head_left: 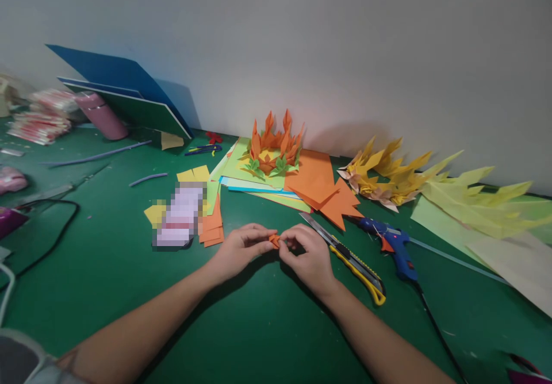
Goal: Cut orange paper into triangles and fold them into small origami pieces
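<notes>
Between my two hands is a small folded piece of orange paper (pixel 274 241), held just above the green table. My left hand (pixel 245 248) pinches its left side with thumb and fingers. From the right, my right hand (pixel 305 253) grips the other edge between thumb and forefinger. Fingertips cover much of the paper, so its full shape is hidden. A yellow utility knife (pixel 353 263) lies right beside my right hand. Small orange paper squares (pixel 212 229) lie to the left of my left hand, partly under a blurred-out pale object (pixel 181 214).
An orange paper crown (pixel 276 148) stands on sheets at the back. Yellow paper crowns (pixel 383 171) sit to its right. A blue glue gun (pixel 394 240) with a trailing cord lies at right. Orange sheets (pixel 317 171), a pink bottle (pixel 102 116) and blue boards (pixel 112 73) are behind.
</notes>
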Demonstrator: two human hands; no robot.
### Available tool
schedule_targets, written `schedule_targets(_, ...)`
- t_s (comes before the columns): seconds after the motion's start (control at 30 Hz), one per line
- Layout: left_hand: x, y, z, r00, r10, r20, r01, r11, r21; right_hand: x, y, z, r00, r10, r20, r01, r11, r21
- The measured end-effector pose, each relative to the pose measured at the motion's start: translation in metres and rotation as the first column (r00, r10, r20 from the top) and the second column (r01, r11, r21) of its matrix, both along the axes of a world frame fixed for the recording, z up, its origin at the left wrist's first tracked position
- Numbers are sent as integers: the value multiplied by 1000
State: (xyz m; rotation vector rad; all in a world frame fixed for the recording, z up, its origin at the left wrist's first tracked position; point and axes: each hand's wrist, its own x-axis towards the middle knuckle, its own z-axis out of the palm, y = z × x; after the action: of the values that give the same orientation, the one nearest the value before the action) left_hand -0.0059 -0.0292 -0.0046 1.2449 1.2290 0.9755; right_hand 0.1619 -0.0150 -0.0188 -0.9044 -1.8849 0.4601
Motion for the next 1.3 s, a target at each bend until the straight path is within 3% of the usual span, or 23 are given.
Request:
schedule_targets(0.4,5,-2,4,982,37,186,-5,985,-172,0,-3,3,996,-1,93,-24,963,267)
schedule_targets(0.7,4,-1,0,999,-48,18,49,993,-110,0,-4,-2,980,33,197,-93,948,304)
schedule_targets(0.8,5,-3,-2,999,-33,-34,31,998,-52,-1,-5,-2,984,67,163,-103,970,221)
schedule_targets(0.93,6,-6,-5,996,16,-82,-12,999,42,-3,-4,-1,997,69,26,-67,995,-74)
schedule_targets(1.13,4,-6,-7,991,-15,-133,28,995,93,-2,3,-4,988,36,-148,-93,911,-401)
schedule_targets(1.2,3,-5,-7,981,-23,-193,53,987,152,-2,4,-4,980,9,-198,-101,884,-457)
schedule_targets(1.3,1,-4,-7,957,-5,-289,79,967,243,-3,3,-2,977,-17,-214,-85,886,-456)
